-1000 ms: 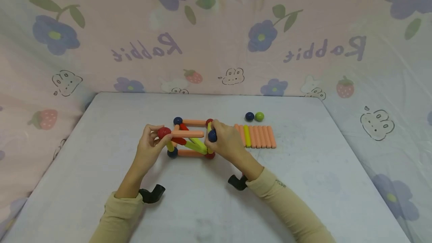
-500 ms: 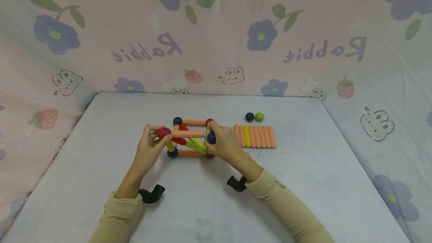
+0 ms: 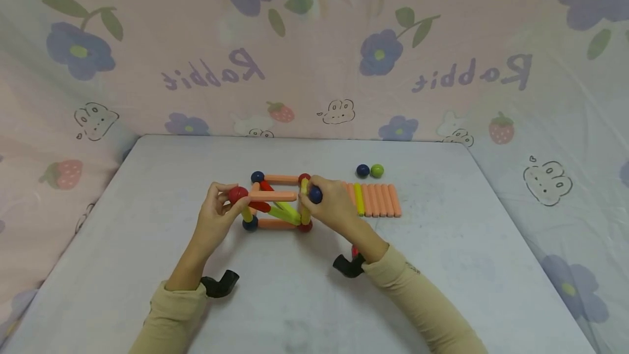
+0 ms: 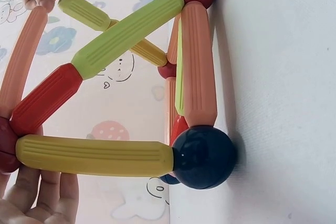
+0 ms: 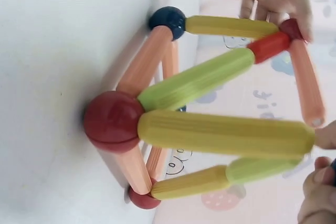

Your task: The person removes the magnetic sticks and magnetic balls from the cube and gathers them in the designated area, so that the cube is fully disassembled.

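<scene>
A magnetic stick-and-ball frame stands on the table, with a coral base rod [image 3: 277, 224] and dark blue [image 4: 205, 157] and red balls [image 5: 113, 121] at its lower corners. My left hand [image 3: 216, 214] pinches an upper red ball [image 3: 238, 195] between thumb and fingers; a coral stick [image 3: 272, 196] juts rightward from it, its far end free. My right hand [image 3: 336, 206] grips a dark blue ball [image 3: 315, 194] beside the top of an upright yellow stick [image 5: 226, 134]. In the right wrist view, that stick's top carries no ball and a finger reaches it. Red-and-lime diagonals [image 4: 128, 35] brace the frame.
Right of the frame lies a row of coral sticks with one yellow stick [image 3: 360, 199]. Behind it sit a loose dark blue ball [image 3: 362, 170] and a green ball [image 3: 377, 170]. Black curved pieces [image 3: 221, 284] are at both wrists. A printed curtain [image 3: 304, 70] hangs behind the table.
My right hand, with the dark blue ball, has shifted slightly right since half a second ago, uncovering more of the upright yellow stick. The left hand keeps its hold on the red ball.
</scene>
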A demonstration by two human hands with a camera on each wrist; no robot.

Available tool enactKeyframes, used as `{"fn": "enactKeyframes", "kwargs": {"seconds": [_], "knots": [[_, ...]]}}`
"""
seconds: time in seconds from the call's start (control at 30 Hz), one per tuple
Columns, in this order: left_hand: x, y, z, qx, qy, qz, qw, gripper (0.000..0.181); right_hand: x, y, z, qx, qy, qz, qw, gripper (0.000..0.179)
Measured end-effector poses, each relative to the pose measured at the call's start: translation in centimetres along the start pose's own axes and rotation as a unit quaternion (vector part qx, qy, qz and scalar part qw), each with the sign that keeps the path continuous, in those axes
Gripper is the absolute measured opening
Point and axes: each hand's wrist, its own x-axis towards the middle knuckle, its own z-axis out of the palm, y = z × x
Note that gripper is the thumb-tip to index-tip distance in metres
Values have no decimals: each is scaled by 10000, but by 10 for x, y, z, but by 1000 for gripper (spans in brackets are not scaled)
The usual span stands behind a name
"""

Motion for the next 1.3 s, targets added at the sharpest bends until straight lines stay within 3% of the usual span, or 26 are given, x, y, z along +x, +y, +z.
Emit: {"fn": "enactKeyframes", "kwargs": {"seconds": [0.13,0.23,0.43,0.6,0.67,1.07,1.17,1.3], "knots": [[-1,1,0,-5,-8,-13,10000,41,-1,10,-9,912,15,267,9955,22],[-1,1,0,-21,-14,-10,10000,41,-1,20,-19,1444,-212,485,9881,25],[-1,1,0,-69,-11,7,10000,40,-1,46,-42,2086,-1020,1062,9669,36],[-1,1,1,-55,-10,-51,10000,41,1,75,-60,2559,-1335,1513,9454,41],[-1,2,1,-51,-6,-61,10000,41,1,87,-65,2494,-1347,1650,9447,42],[-1,3,1,-61,-9,-68,10000,40,2,153,-81,1826,-457,2323,9543,52],[-1,3,1,-69,-11,-77,9999,40,1,171,-81,1761,-128,2696,9466,54],[-1,3,1,-72,-17,-117,9999,41,1,191,-79,1805,284,3314,9256,54]]}}
